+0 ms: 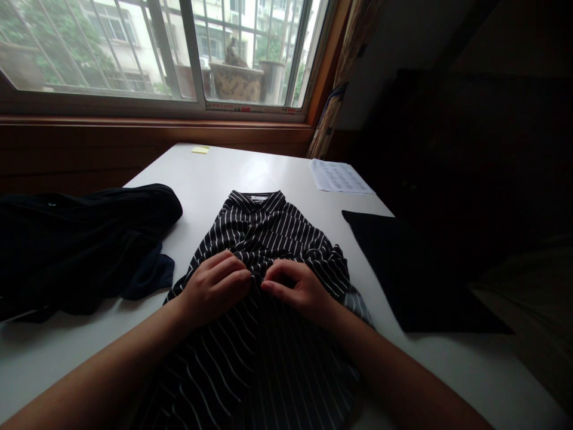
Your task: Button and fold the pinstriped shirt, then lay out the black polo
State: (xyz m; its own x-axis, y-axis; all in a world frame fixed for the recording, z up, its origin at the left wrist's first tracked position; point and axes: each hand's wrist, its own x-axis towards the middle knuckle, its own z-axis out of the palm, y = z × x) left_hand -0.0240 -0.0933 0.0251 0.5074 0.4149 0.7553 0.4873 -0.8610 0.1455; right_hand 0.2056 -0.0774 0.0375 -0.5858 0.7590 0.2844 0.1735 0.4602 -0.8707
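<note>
A black shirt with white stripes (286,230) lies on the white table, its collar toward the window and its lower part reaching the near edge. Both of my hands are at the middle of its front, close together over the button line. My left hand (218,283) pinches the fabric at the placket, fingers bent and pressed together. Just beside it, my right hand (298,289) has thumb and forefinger curled into a pinch on the same front edge. Any button between the fingertips is too small to make out. Below the hands, the right front panel shows its duller side.
Dark clothes (89,245) lie heaped on the left of the white table (147,170). A folded black cloth (416,275) is at the right. Printed papers (340,177) and a yellow sticky note (200,149) lie at the far side, below a barred window (250,54).
</note>
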